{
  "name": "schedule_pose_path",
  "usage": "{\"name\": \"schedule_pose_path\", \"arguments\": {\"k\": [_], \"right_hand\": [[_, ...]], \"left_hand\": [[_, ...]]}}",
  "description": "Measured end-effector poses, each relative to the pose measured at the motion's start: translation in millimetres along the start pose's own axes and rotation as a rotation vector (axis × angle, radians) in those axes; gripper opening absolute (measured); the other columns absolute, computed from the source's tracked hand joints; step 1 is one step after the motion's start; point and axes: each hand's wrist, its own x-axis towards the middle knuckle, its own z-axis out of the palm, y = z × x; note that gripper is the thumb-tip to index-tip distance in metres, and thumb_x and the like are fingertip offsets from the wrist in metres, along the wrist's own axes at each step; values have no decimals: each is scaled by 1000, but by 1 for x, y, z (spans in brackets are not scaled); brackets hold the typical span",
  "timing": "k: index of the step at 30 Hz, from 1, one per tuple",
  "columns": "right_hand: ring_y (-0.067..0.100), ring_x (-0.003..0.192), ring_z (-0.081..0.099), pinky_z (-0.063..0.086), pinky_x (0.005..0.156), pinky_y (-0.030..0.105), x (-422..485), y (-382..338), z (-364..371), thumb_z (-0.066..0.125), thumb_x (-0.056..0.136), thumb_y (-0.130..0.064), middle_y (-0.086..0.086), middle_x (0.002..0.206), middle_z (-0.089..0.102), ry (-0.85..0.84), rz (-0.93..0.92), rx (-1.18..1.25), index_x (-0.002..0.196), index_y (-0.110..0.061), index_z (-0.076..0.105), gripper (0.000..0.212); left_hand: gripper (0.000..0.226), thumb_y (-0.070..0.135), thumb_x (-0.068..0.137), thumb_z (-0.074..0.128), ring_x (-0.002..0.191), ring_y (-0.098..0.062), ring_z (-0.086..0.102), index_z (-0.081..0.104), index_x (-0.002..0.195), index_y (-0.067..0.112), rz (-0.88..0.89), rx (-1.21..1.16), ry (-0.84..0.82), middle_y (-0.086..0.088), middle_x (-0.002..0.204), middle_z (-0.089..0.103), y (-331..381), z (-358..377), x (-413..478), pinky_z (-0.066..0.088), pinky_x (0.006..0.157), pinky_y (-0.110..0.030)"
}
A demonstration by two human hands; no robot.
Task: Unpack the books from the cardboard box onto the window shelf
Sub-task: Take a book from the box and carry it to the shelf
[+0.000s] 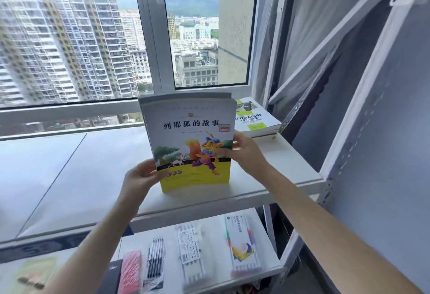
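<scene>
Book position: the book (189, 142) stands upright on the window shelf (267, 177), its bottom edge on the board, between both hands.
Left hand: the left hand (139, 177) is closed on the lower left edge, thumb on the cover.
Right hand: the right hand (244, 154) grips the right edge, fingers curled on.
Book look: grey-white top, yellow bottom band, cartoon fox, black Chinese title.
Behind: a stack of books (254, 119) lies flat near the window corner.
</scene>
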Motion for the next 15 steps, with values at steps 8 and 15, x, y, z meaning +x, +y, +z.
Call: {"name": "schedule_pose_path", "arguments": {"k": [8, 15], "right_hand": [[-6, 75, 62, 45, 62, 6, 14, 27, -4, 74, 76, -31, -27, 83, 69, -109, -114, -71, 92, -39, 63, 21], [10, 77, 69, 53, 71, 18, 41, 25, 0, 72, 80, -18, -3, 85, 74, -70, -71, 76, 96, -17, 72, 16]], "left_hand": [[31, 35, 79, 74, 99, -10, 69, 69, 108, 26, -6, 89, 91, 5, 106, 74, 3, 5, -19, 55, 84, -22], [19, 7, 80, 71, 74, 0, 69, 74, 93, 19, -32, 5, 189, 10, 85, 77, 43, 19, -23, 50, 62, -9]]}}
